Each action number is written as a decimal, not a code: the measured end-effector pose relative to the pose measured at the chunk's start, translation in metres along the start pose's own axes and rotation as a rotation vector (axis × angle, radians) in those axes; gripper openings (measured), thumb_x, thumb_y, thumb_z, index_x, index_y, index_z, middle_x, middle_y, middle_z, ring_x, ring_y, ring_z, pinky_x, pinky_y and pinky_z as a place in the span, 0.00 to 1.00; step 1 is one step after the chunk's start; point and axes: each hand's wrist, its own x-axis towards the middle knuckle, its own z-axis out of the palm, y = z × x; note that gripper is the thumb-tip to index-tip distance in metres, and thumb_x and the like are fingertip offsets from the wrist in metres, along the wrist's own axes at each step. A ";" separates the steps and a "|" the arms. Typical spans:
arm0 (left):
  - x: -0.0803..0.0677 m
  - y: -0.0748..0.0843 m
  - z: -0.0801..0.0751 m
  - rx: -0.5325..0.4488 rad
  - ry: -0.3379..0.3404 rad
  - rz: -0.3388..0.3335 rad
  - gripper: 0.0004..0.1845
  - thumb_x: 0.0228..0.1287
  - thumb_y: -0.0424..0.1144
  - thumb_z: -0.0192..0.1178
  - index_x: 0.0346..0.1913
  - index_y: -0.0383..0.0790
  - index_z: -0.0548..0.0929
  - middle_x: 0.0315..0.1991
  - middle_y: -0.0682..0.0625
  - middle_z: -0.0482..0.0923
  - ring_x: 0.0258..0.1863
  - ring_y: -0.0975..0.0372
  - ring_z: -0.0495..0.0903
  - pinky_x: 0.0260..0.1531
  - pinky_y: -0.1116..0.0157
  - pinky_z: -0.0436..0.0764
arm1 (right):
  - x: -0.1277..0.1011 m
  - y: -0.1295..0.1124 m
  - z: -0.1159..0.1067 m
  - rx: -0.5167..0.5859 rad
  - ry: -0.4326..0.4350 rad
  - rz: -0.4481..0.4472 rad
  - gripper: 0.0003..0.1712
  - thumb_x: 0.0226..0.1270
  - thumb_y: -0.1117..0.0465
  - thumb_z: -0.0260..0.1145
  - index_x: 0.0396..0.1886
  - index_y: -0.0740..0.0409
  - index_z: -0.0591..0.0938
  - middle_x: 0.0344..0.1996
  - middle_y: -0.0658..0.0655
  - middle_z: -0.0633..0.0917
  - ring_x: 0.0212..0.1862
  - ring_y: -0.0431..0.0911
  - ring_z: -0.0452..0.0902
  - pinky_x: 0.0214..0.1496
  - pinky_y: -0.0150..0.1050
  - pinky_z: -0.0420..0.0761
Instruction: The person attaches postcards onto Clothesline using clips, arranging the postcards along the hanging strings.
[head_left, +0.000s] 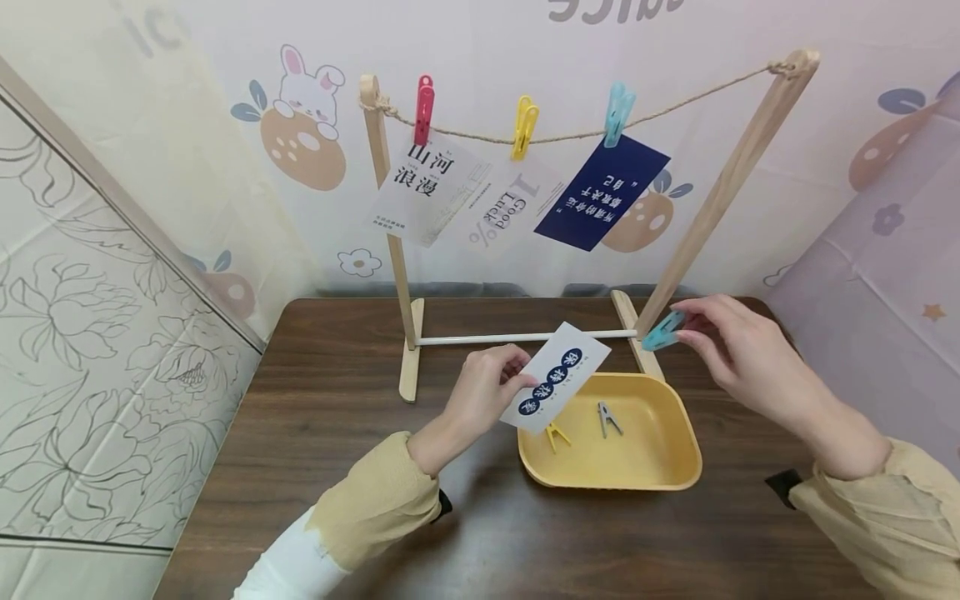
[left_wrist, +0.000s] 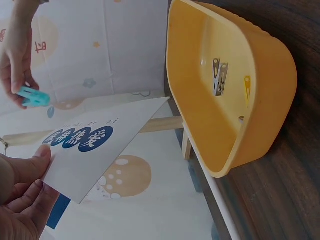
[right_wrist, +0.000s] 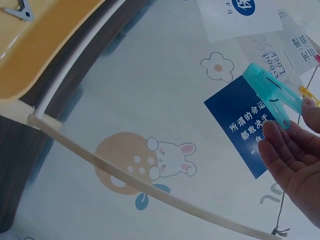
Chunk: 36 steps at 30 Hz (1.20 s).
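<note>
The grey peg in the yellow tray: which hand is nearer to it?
Left. The left hand, holding the white card, sits just left of the tray and the grey peg. The right hand, pinching a teal peg, is up beyond the tray's far right corner.

The head camera looks down and forward over the desk (head_left: pixel 360 467), the wooden rack (head_left: pixel 397 250) at twelve o'clock. The left wrist camera sits low and close, tipped sideways, facing the yellow tray (left_wrist: pixel 260 100) at two o'clock. The right wrist camera looks up along the rack; all three views share the tray.
</note>
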 end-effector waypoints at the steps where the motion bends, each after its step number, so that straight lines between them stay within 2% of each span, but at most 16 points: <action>1: 0.002 0.001 0.001 0.002 -0.004 -0.001 0.06 0.49 0.32 0.65 0.29 0.35 0.79 0.23 0.50 0.78 0.21 0.67 0.74 0.22 0.77 0.72 | 0.002 0.001 -0.001 0.000 0.006 -0.011 0.13 0.58 0.66 0.61 0.42 0.68 0.75 0.31 0.56 0.77 0.28 0.40 0.65 0.29 0.28 0.65; 7: 0.014 0.004 0.004 0.030 -0.039 -0.016 0.06 0.50 0.33 0.65 0.30 0.36 0.79 0.23 0.51 0.77 0.21 0.68 0.73 0.23 0.78 0.72 | 0.013 0.003 -0.007 -0.022 0.020 -0.039 0.13 0.62 0.63 0.59 0.42 0.69 0.75 0.31 0.58 0.78 0.28 0.42 0.67 0.31 0.31 0.66; 11: 0.023 0.007 0.006 0.042 -0.056 -0.026 0.06 0.50 0.34 0.65 0.31 0.36 0.79 0.24 0.51 0.76 0.22 0.67 0.73 0.23 0.78 0.72 | 0.023 0.006 -0.014 -0.049 0.016 -0.033 0.12 0.59 0.67 0.60 0.41 0.69 0.75 0.30 0.58 0.78 0.29 0.44 0.67 0.31 0.33 0.66; 18: 0.037 0.011 0.013 0.025 -0.071 -0.056 0.07 0.50 0.33 0.65 0.31 0.35 0.79 0.24 0.51 0.77 0.22 0.68 0.73 0.23 0.79 0.72 | 0.036 0.012 -0.023 -0.084 -0.011 -0.049 0.12 0.55 0.70 0.63 0.39 0.71 0.75 0.28 0.59 0.77 0.25 0.43 0.68 0.28 0.24 0.67; 26: 0.056 0.020 0.023 0.016 -0.078 -0.115 0.07 0.49 0.34 0.66 0.30 0.38 0.79 0.23 0.53 0.77 0.21 0.69 0.73 0.22 0.78 0.71 | 0.052 0.018 -0.032 -0.117 -0.038 -0.027 0.15 0.49 0.75 0.65 0.39 0.71 0.74 0.27 0.59 0.77 0.24 0.45 0.69 0.27 0.24 0.65; 32: 0.071 0.029 0.027 0.044 -0.086 -0.089 0.07 0.49 0.35 0.66 0.30 0.38 0.79 0.23 0.54 0.77 0.21 0.70 0.72 0.22 0.79 0.69 | 0.063 0.025 -0.041 -0.122 -0.064 0.023 0.15 0.53 0.74 0.63 0.42 0.72 0.74 0.29 0.62 0.78 0.28 0.51 0.74 0.29 0.23 0.64; 36: 0.081 0.034 0.026 0.061 -0.080 -0.057 0.07 0.49 0.36 0.65 0.31 0.38 0.79 0.23 0.54 0.77 0.21 0.70 0.72 0.23 0.80 0.68 | 0.072 0.029 -0.046 -0.130 -0.063 0.041 0.15 0.54 0.74 0.62 0.42 0.73 0.73 0.29 0.63 0.78 0.30 0.52 0.73 0.32 0.26 0.64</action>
